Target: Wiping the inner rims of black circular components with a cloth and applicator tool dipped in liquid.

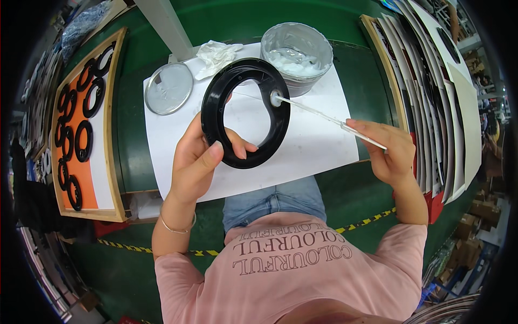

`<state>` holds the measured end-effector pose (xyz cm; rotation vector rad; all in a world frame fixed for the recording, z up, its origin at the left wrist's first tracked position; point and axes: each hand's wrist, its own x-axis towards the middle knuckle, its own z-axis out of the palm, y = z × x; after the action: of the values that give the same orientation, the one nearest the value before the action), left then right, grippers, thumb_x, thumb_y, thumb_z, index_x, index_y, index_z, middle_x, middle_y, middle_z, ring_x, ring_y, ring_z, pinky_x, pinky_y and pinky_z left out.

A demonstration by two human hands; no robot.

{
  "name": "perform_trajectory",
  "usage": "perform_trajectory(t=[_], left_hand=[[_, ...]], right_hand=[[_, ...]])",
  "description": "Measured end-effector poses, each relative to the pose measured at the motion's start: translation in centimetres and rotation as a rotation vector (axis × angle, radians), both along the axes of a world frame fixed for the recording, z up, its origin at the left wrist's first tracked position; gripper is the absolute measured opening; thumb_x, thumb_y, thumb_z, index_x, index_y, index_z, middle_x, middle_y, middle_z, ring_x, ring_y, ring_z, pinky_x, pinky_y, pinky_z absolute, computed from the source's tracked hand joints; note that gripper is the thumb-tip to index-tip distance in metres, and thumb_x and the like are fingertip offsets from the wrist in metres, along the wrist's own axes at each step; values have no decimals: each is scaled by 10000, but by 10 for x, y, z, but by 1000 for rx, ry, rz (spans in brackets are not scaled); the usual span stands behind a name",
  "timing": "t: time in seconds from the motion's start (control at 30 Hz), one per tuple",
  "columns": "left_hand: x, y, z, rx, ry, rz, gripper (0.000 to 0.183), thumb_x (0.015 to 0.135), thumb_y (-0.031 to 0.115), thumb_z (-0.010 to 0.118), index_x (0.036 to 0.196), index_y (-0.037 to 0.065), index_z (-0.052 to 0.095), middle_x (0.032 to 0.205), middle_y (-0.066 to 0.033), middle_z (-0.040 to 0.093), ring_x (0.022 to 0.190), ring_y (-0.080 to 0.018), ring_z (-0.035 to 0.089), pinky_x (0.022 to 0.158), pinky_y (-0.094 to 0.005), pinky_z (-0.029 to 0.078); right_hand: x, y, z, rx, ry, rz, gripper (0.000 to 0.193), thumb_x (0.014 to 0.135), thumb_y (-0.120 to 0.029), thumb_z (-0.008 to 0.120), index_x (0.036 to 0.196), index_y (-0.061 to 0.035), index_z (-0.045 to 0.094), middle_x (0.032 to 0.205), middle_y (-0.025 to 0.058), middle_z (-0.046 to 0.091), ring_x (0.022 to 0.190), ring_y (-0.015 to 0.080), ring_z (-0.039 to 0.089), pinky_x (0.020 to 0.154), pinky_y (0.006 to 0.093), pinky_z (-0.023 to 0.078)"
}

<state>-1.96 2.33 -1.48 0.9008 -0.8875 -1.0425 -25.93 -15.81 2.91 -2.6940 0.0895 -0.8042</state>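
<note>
My left hand (202, 156) is closed around the left side of a black oval plastic ring (216, 116), tilted up above the white sheet, with fingers reaching through its opening. On the ring's upper right is a small round hole edged with whitish paste (276, 98). Pinched in my right hand (386, 148) is a thin white stick (318, 113), whose tip touches that hole. Behind the ring stands a round tub (298, 83) of white grease, its inner wall smeared. A round lid (169, 89) with residue lies to the left, beside a crumpled white tissue (216, 56).
A wooden-framed tray (116, 162) at the left holds several similar black rings (83, 140) on an orange and white sheet. Stacked boards in wooden frames (426, 92) stand at the right. White paper (324, 156) covers the green table; a grey post (170, 27) rises at its back.
</note>
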Motion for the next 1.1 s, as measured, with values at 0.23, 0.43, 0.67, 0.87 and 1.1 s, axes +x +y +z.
perform_trajectory(t=[0.23,0.43,0.67,0.87,1.1], left_hand=[[-5,-2,3,-23,-103,36,572,854,261,526,1258,-59,277,774,-131,577,816,-249,588,793,-359,439],[-4,-2,4,-43,-128,22,587,854,246,526,1276,-59,256,774,-129,576,814,-244,587,794,-363,441],[-9,-3,3,-64,-170,21,587,846,198,537,1286,-61,247,808,-124,576,832,-229,579,807,-363,441],[-13,-4,3,-67,-291,-9,607,827,157,550,1300,-63,240,824,-103,572,842,-202,573,810,-339,431],[-16,-7,5,-40,-328,-22,613,822,159,557,1299,-62,241,817,-107,568,851,-205,569,789,-316,421]], right_hand=[[-4,8,-8,80,-72,-133,175,754,80,545,924,39,556,884,167,645,734,245,646,622,270,501],[-5,7,-9,54,-100,-118,173,768,58,561,940,45,559,837,172,643,697,235,641,601,256,493],[-16,14,-17,249,-107,-245,210,801,-11,584,993,64,539,826,115,620,685,142,589,607,221,459],[-12,19,-29,913,-213,-335,252,815,-62,591,1025,63,530,907,97,614,779,104,587,658,216,455],[-6,21,-49,1658,-285,-393,374,835,-132,538,1164,25,450,993,81,591,849,129,593,726,249,482]])
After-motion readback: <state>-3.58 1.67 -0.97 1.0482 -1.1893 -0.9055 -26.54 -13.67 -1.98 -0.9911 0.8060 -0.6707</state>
